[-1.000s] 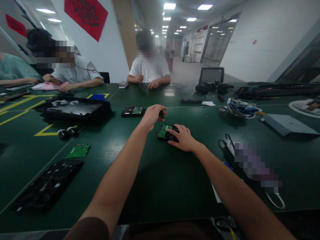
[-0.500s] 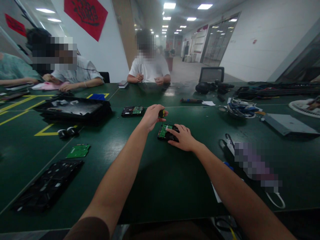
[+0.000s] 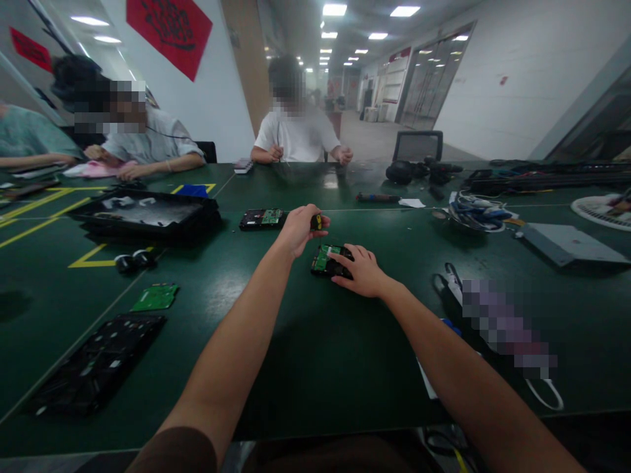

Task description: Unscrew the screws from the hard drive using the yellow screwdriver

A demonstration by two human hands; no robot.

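Note:
My left hand (image 3: 302,230) is closed around the black-and-yellow handle of a screwdriver (image 3: 316,223). Its thin shaft points down toward the far left part of a hard drive (image 3: 323,260); whether the tip sits in a screw is too small to tell. This drive lies flat on the green table, its green circuit board facing up. With thumb and fingers spread across its right half, my right hand (image 3: 363,270) grips the drive against the tabletop and hides part of it. Beyond my left hand lies a second hard drive (image 3: 261,219), also board side up.
At the left are black trays (image 3: 148,213), a loose green circuit board (image 3: 155,297) and a black plastic panel (image 3: 98,361). A screwdriver-like tool (image 3: 377,198), a bundle of cables (image 3: 476,213) and a grey metal box (image 3: 574,244) lie to the right. Co-workers sit across the table.
The screwdriver handle has turned slightly in my left hand, showing more yellow. My right hand stays on the hard drive. The person opposite has moved one hand to the right.

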